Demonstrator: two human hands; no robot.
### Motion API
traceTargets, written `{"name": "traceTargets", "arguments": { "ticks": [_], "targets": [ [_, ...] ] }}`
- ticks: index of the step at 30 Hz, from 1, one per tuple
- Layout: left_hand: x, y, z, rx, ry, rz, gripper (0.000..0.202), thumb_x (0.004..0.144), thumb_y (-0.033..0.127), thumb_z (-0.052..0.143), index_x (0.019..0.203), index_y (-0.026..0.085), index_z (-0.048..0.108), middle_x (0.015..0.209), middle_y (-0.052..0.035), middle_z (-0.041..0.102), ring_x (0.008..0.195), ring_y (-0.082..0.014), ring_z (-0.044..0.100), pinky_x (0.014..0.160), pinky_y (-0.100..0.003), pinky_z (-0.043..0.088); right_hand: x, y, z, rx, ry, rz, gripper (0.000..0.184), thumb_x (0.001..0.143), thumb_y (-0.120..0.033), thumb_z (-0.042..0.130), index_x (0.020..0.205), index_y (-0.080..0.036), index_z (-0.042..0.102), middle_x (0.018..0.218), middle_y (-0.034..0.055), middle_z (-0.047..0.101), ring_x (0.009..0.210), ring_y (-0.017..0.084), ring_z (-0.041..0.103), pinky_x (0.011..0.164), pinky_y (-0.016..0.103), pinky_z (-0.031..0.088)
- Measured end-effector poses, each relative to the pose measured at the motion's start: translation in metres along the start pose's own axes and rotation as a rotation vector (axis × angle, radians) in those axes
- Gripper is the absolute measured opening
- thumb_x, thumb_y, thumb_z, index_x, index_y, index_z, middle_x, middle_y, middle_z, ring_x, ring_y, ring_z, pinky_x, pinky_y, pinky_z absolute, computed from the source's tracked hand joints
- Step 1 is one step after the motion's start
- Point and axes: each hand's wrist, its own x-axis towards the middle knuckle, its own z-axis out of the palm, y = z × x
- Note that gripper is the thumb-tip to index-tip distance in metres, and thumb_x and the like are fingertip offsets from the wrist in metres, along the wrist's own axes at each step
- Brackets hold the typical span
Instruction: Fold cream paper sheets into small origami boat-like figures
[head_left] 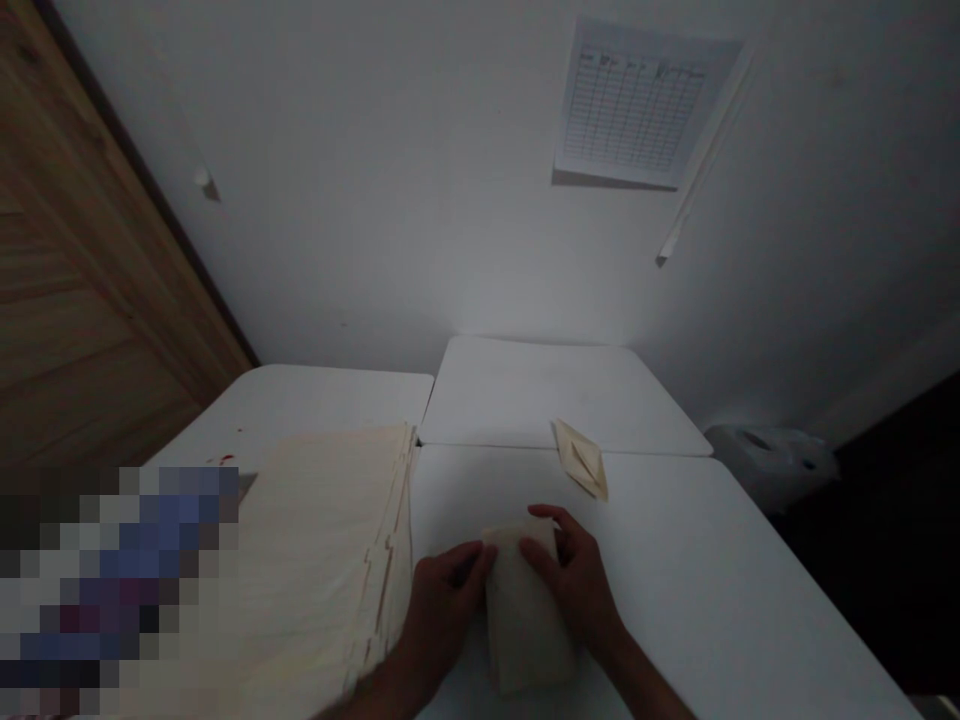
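Note:
A folded piece of cream paper (pixel 529 630), narrow and upright in shape, lies on the white table in front of me. My left hand (pixel 450 605) pinches its upper left edge between thumb and fingers. At the upper right corner, my right hand (pixel 574 575) has its thumb on the paper's face and its fingers curled over the far edge. Beyond my right hand rests a smaller folded paper (pixel 581 460) with pointed ends and triangular flaps. To the left of my left hand is a stack of large cream paper sheets (pixel 322 540) with uneven right edges.
The white table (pixel 750 590) has several panels with seams between them and meets a wall. A printed chart (pixel 637 105) hangs there. A wooden door (pixel 90 260) stands at the left, a plastic bag (pixel 780 465) beyond the table's right edge. The lower left is pixelated.

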Motion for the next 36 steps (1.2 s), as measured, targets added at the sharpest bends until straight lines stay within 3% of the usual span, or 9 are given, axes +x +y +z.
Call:
{"name": "traceTargets", "arguments": {
  "ticks": [15,31,36],
  "targets": [
    [-0.0029,0.0021,0.0004,0.04,-0.058,0.014,0.039,0.084,0.044,0.055,0.059,0.015,0.064,0.05,0.0015,0.052,0.049,-0.0112,0.045,0.047,-0.02,0.034,-0.0011,0.0012,0.0003,-0.056,0.041,-0.02,0.044,0.075,-0.04,0.069,0.111,-0.02,0.053,0.07,-0.0002,0.064,0.058,0.014,0.056,0.049,0.022,0.042],
    [-0.0041,0.0007,0.0011,-0.016,-0.057,0.032,0.039,0.085,0.042,0.056,0.058,0.015,0.063,0.048,0.0016,0.052,0.046,-0.0101,0.046,0.044,-0.018,0.035,-0.0019,0.0005,-0.0009,-0.081,0.042,-0.023,0.044,0.074,-0.04,0.069,0.109,-0.019,0.054,0.062,-0.0034,0.057,0.053,0.013,0.05,0.046,0.021,0.038],
    [-0.0027,0.0021,0.0002,-0.095,0.003,-0.004,0.032,0.081,0.043,0.06,0.066,0.015,0.067,0.051,0.0009,0.057,0.046,-0.0115,0.052,0.044,-0.018,0.041,-0.0043,-0.0006,-0.0004,-0.084,0.032,-0.043,0.041,0.074,-0.038,0.069,0.107,-0.019,0.055,0.066,-0.0024,0.059,0.057,0.014,0.054,0.05,0.022,0.041]
  ]
}}
